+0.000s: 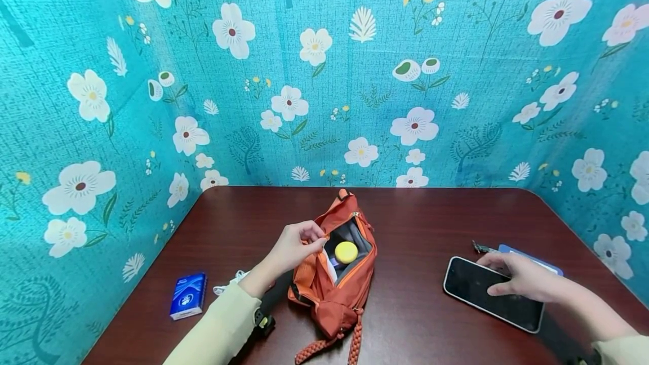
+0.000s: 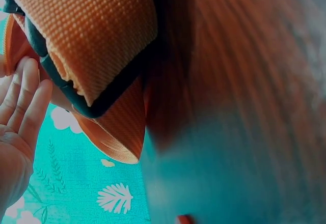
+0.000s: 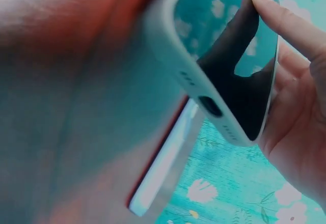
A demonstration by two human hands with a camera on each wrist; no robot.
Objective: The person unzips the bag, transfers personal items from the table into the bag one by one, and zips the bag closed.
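An orange-red waist bag (image 1: 337, 315) lies with its zip opening spread, showing a grey lining and a round yellow-topped thing (image 1: 346, 252) inside. My left hand (image 1: 294, 248) pinches the left edge of that opening. In the left wrist view, the bag's orange webbing strap (image 2: 97, 40) and dark buckle fill the near side, and part of the hand is cut off. To the right, my right hand (image 1: 529, 279) holds a smartphone (image 1: 474, 283) with a dark screen and pale case. The right wrist view shows the thumb on the screen of the phone (image 3: 219, 102), fingers at its far edge.
Left of the bag stands a blue tissue pack (image 1: 189, 296), with a white cable (image 1: 219, 290) partly behind the left forearm. A blue-edged card (image 1: 551, 267) with a metal clip (image 1: 481, 248) lies behind the right hand. Floral cloth (image 1: 314, 100) walls the dark wooden table (image 1: 416, 218).
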